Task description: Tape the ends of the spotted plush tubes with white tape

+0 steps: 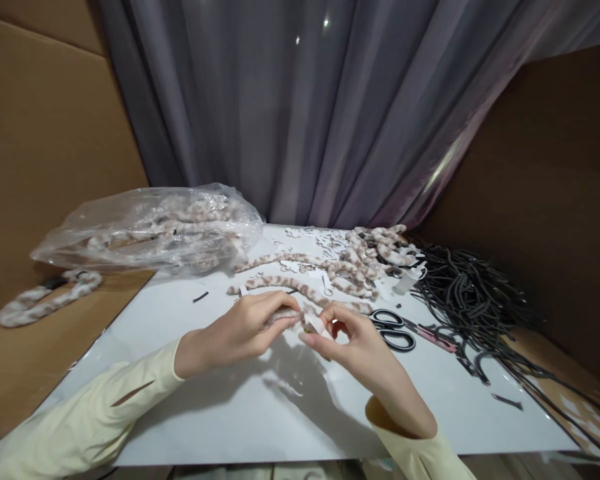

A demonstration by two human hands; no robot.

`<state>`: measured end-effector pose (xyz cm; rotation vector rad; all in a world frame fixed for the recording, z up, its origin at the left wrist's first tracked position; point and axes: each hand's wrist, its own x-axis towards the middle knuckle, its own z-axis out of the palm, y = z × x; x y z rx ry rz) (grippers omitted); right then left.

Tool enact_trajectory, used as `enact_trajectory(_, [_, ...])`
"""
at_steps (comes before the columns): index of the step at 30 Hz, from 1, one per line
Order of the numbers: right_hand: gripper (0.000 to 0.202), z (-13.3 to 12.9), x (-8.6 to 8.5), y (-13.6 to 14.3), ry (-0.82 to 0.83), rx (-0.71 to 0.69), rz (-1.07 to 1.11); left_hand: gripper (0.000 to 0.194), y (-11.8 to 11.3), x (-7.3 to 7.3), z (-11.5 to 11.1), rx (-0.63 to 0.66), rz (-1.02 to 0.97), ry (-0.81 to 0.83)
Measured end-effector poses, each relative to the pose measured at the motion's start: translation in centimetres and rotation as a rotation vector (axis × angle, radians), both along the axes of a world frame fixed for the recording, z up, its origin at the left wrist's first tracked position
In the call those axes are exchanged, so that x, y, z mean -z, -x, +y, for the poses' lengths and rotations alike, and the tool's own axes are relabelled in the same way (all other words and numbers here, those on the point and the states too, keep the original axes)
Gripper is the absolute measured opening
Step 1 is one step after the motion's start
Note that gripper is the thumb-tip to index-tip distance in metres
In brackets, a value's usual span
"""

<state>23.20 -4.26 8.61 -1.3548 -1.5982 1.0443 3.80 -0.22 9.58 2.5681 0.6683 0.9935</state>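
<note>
My left hand point(247, 325) is closed on a fluffy white-and-brown plush strip point(283, 315) over the middle of the table. With thumb and fingertips, my right hand point(354, 340) pinches a small white piece point(314, 323), perhaps a tag, at the strip's end. Its exact form is partly hidden by the fingers. Just beyond my hands lie two more plush strips, one a spotted length point(290, 285). Black-handled scissors point(393, 330) rest beside my right hand.
Back left sits a clear plastic bag point(150, 230) of plush loops; another plush loop point(50, 303) lies on cardboard. Small metal rings and clasps point(325, 243) are scattered at the back, near a plush heap point(380, 248). Black cords point(470, 293) pile up on the right, beside a pink-handled tool point(435, 339).
</note>
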Motion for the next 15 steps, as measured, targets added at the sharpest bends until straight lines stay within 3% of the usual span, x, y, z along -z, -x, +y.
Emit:
enact_trajectory(2, [0.029,-0.3,0.2,0.1,-0.15,0.021,-0.148,0.009,0.1,-0.2,-0.1,0.021,0.041,0.036])
enact_trajectory(4, [0.025,-0.6,0.4,0.1,-0.164,-0.024,-0.22,0.012,0.2,-0.4,-0.1,0.064,0.092,0.043])
enact_trajectory(8, [0.021,-0.4,0.2,-0.8,0.078,-0.224,-0.2,0.016,0.4,-0.6,0.3,0.122,0.202,0.084])
enact_trajectory(12, [0.057,1.7,-1.0,-2.7,0.224,-0.341,-0.113,0.013,0.4,-0.9,0.7,0.193,0.267,0.256])
enact_trajectory(15, [0.053,4.2,-1.4,-3.6,0.369,-0.469,0.048,0.014,0.3,-1.1,0.7,0.258,0.259,0.413])
